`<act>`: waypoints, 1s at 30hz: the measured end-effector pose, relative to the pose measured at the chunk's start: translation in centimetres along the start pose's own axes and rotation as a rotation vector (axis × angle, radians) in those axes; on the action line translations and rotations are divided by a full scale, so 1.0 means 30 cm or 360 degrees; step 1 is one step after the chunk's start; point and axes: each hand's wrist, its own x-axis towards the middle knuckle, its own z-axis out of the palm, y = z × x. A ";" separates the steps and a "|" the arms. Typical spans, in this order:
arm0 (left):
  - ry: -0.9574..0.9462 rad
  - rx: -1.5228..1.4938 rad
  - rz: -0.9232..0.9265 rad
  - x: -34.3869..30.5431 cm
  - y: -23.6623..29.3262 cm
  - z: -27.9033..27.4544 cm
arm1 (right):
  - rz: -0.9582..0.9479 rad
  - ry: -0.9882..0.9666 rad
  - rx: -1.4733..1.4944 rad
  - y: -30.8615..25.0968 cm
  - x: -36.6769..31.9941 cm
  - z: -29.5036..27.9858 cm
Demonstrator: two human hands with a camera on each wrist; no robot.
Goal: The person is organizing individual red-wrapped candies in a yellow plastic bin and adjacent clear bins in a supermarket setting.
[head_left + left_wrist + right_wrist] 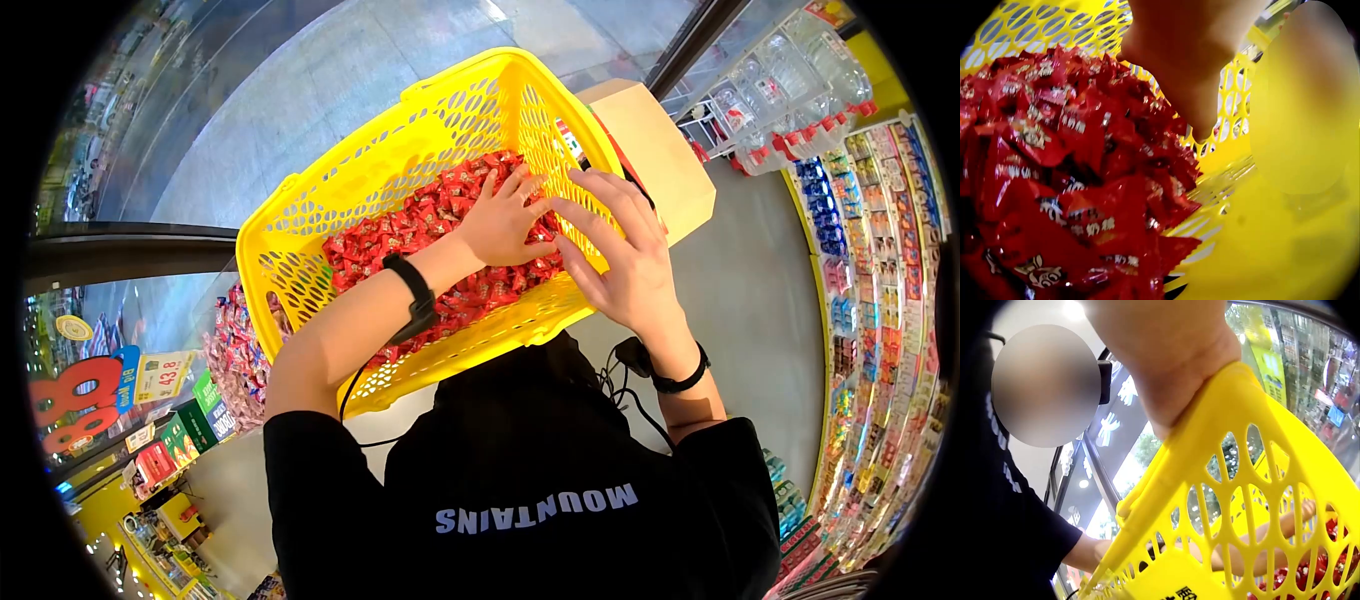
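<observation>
Closest, beyond the black shirt (520,480), the right hand (625,265) reaches over the yellow basket's (385,150) rim, fingers loosely extended and grasping nothing. The left hand (500,225), released with its fingers spread, rests on the red wrapped sweets (400,228) heaped inside the basket. Past the basket stands a cardboard box (655,160); farther off, packed shelves (885,270) curve along the right side.

Basket (440,368) open above; perforated walls (1241,412) bar sides.
</observation>
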 end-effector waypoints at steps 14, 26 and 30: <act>-0.0562 0.0139 -0.0298 -0.227 -0.045 -0.017 | 0.0175 0.0003 -0.0088 -0.003 -0.004 0.015; -0.0839 -0.0083 -0.0324 -0.346 -0.002 -0.113 | 0.0178 -0.0033 -0.0130 -0.005 0.000 0.014; -0.0853 -0.0195 -0.0302 -0.358 -0.014 -0.131 | 0.0166 -0.0048 -0.0132 -0.006 0.003 0.016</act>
